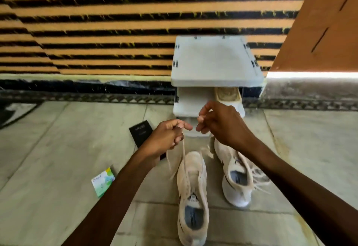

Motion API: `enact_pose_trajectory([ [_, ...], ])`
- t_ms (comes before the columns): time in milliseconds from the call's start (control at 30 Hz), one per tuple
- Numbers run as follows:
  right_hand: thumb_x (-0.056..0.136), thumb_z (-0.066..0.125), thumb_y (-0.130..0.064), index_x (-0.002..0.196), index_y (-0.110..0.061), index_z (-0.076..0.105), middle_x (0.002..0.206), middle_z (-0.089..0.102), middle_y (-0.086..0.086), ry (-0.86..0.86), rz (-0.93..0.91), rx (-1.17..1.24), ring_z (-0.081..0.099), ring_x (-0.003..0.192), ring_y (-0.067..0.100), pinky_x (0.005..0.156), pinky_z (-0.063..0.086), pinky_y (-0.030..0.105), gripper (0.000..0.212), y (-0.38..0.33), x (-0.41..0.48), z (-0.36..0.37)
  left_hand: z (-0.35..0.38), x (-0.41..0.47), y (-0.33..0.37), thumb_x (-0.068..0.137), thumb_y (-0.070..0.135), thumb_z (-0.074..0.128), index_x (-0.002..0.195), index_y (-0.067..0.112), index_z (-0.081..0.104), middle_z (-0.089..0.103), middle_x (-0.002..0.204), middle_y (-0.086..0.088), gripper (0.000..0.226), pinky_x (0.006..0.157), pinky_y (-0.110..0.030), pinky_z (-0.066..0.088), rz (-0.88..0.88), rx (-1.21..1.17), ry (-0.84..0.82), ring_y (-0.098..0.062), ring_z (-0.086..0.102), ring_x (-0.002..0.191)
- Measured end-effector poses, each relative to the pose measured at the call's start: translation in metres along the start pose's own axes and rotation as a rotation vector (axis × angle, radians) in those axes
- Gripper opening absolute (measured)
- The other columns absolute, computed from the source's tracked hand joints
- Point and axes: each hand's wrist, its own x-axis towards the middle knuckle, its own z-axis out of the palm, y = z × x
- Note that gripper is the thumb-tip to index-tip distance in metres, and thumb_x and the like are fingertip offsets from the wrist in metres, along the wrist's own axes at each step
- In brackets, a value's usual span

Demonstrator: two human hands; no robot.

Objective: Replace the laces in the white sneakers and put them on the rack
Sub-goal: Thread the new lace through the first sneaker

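Pale stone floor below a wall of orange and black stripes: a person works over a pair of white sneakers in front of a white rack that stands against the wall. The left hand grips a lace that rises taut from the eyelets of the near sneaker. The right hand, fingers curled, appears to pinch the other end just beside it, though blur softens the detail. The second sneaker stands close by on the right, its laces spilling loose over the side. Another shoe sits on the rack's lower shelf. A black box and a small printed packet lie on the floor to the left.

Lacing of the near sneaker looks to be the step in hand, and neither sneaker is on the rack yet. The next move probably calls for evening the two ends and drawing them snug or tying them before the shoe is lifted.
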Motion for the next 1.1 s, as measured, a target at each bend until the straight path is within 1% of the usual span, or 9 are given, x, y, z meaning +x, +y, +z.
enact_pose_trajectory([
  [100,0.095,0.059,-0.010,0.085,-0.009,0.060,0.074,0.075,0.002,0.035,-0.006,0.200,0.073,0.067,0.011,0.073,0.058,0.031,0.011,-0.031,0.016,-0.029,-0.020,-0.003,0.046,0.105,0.017,0.040,0.104,0.007,0.066,0.044,0.056,0.003,0.028,0.046,-0.015,0.027,0.073,-0.034,-0.004,-0.004,0.032,0.047],
  [200,0.095,0.061,-0.011,0.085,-0.004,0.061,0.080,0.075,0.010,0.069,0.012,0.483,0.073,0.071,0.020,0.066,0.054,0.021,0.012,-0.060,0.025,-0.051,-0.037,-0.008,0.088,0.104,0.010,0.040,0.101,0.000,0.061,0.047,0.061,-0.002,0.024,0.045,-0.013,0.027,0.177,-0.052,0.012,-0.004,0.034,0.045],
  [267,0.093,0.064,-0.012,0.084,-0.008,0.066,0.083,0.076,0.008,0.099,-0.030,0.544,0.072,0.076,0.018,0.068,0.053,0.020,0.010,-0.077,0.029,-0.062,-0.047,-0.014,0.113,0.104,0.010,0.041,0.100,0.002,0.061,0.051,0.064,-0.003,0.022,0.048,-0.014,0.031,0.241,-0.051,0.011,-0.005,0.040,0.050],
  [333,0.089,0.069,-0.018,0.081,-0.015,0.071,0.079,0.073,-0.002,0.152,-0.072,0.500,0.066,0.075,0.008,0.069,0.050,0.017,0.009,-0.091,0.032,-0.071,-0.055,-0.021,0.132,0.103,0.014,0.043,0.098,0.005,0.063,0.058,0.067,0.000,0.022,0.052,-0.015,0.036,0.286,-0.045,0.012,-0.005,0.046,0.055],
  [400,0.087,0.070,-0.021,0.080,-0.019,0.073,0.073,0.069,-0.009,0.208,-0.113,0.483,0.059,0.067,-0.002,0.060,0.045,0.011,0.008,-0.104,0.033,-0.083,-0.060,-0.028,0.148,0.103,0.014,0.045,0.099,0.004,0.064,0.061,0.069,0.000,0.022,0.053,-0.014,0.040,0.312,-0.053,0.013,-0.005,0.050,0.057],
  [567,0.083,0.072,-0.022,0.086,-0.010,0.074,0.071,0.070,0.003,0.227,-0.144,0.613,0.062,0.064,0.010,0.060,0.055,0.020,0.013,-0.129,0.029,-0.106,-0.069,-0.045,0.170,0.100,0.014,0.048,0.104,-0.003,0.064,0.066,0.074,-0.004,0.023,0.055,-0.015,0.046,0.327,-0.080,-0.017,-0.007,0.057,0.062],
  [700,0.071,0.076,-0.025,0.089,-0.004,0.074,0.075,0.073,0.009,0.244,-0.176,0.614,0.065,0.064,0.014,0.063,0.058,0.026,0.028,-0.141,0.028,-0.116,-0.078,-0.058,0.185,0.099,0.012,0.050,0.105,-0.002,0.065,0.067,0.077,-0.006,0.022,0.057,-0.015,0.050,0.346,-0.165,-0.030,-0.007,0.060,0.063],
  [900,0.082,0.074,-0.010,0.081,-0.005,0.074,0.067,0.071,0.011,0.239,-0.237,0.510,0.066,0.061,0.016,0.061,0.058,0.026,0.005,-0.156,0.032,-0.127,-0.096,-0.064,0.218,0.094,0.010,0.054,0.103,0.002,0.069,0.069,0.079,-0.005,0.020,0.059,-0.013,0.052,0.422,-0.232,0.049,-0.006,0.062,0.066],
  [1100,0.087,0.070,-0.008,0.086,-0.007,0.074,0.067,0.069,0.007,0.224,-0.293,0.466,0.064,0.063,0.013,0.064,0.057,0.025,0.005,-0.161,0.035,-0.134,-0.095,-0.062,0.234,0.097,0.014,0.054,0.104,0.002,0.071,0.073,0.086,-0.010,0.022,0.062,-0.015,0.055,0.459,-0.285,0.101,-0.009,0.067,0.071],
])
